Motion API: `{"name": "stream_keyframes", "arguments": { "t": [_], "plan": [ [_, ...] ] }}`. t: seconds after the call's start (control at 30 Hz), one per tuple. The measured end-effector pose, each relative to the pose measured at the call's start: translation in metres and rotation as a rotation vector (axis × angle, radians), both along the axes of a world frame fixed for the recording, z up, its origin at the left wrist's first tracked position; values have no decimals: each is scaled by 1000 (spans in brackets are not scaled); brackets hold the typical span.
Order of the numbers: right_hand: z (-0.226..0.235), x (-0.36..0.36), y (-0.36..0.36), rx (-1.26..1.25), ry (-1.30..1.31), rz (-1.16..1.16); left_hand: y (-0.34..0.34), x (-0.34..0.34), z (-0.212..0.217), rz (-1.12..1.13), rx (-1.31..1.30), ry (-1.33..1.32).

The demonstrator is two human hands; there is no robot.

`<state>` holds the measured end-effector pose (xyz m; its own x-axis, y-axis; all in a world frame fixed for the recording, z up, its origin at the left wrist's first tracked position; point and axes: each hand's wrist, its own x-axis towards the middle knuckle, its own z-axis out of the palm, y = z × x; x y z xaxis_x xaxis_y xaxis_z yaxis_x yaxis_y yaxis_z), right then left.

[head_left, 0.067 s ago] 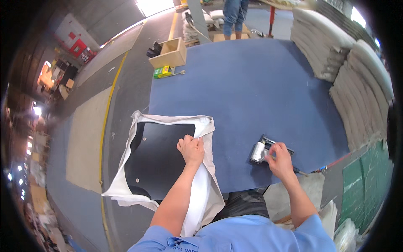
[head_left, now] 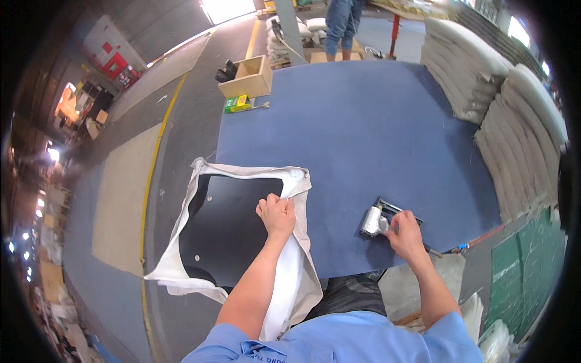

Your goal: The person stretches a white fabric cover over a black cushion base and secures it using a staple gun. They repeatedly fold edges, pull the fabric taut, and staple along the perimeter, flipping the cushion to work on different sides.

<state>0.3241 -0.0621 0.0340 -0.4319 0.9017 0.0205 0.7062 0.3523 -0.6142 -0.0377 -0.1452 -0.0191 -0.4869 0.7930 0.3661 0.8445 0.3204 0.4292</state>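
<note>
A padded seat panel (head_left: 232,224) lies at the left front of the blue table, its black face up and white padding and beige fabric bunched round its edges. My left hand (head_left: 277,215) is closed on the fabric edge (head_left: 300,195) along the panel's right side, knuckles up. To the right, a black and silver staple gun (head_left: 371,221) rests on the table. The curled fingers of my right hand (head_left: 407,235) are at its silver part, thumb and fingertips close together; the palm side is hidden.
The blue table (head_left: 357,133) carries an open wooden box (head_left: 245,88) and a small green and yellow carton (head_left: 236,104) at its far left. Stacks of beige cushion pieces (head_left: 463,66) line the right side. A hose (head_left: 463,247) runs near the front right edge. Another person's legs (head_left: 342,27) show beyond.
The fingers of my right hand have shifted slightly at the staple gun. My left hand keeps its hold on the fabric, and the view has tilted a little.
</note>
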Motion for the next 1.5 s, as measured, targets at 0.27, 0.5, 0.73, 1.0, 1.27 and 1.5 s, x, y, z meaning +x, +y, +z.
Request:
{"name": "stream_keyframes", "arguments": {
  "t": [0.27,0.5,0.73,1.0,1.27,1.5],
  "plan": [
    [-33,1,-4,16,-274,125,-6,2,6,38,33,-19],
    [-4,-39,9,-82,-207,65,-8,1,9,57,48,-71],
    [66,-131,36,-459,1,367,-12,-2,9,60,64,-96],
    [70,-197,55,-668,18,539,-11,0,18,51,34,-167],
    [61,-215,54,-600,-2,625,-11,-3,13,66,94,-119],
    [50,-221,60,-613,14,731,-11,-5,9,58,69,-136]
  ]
}}
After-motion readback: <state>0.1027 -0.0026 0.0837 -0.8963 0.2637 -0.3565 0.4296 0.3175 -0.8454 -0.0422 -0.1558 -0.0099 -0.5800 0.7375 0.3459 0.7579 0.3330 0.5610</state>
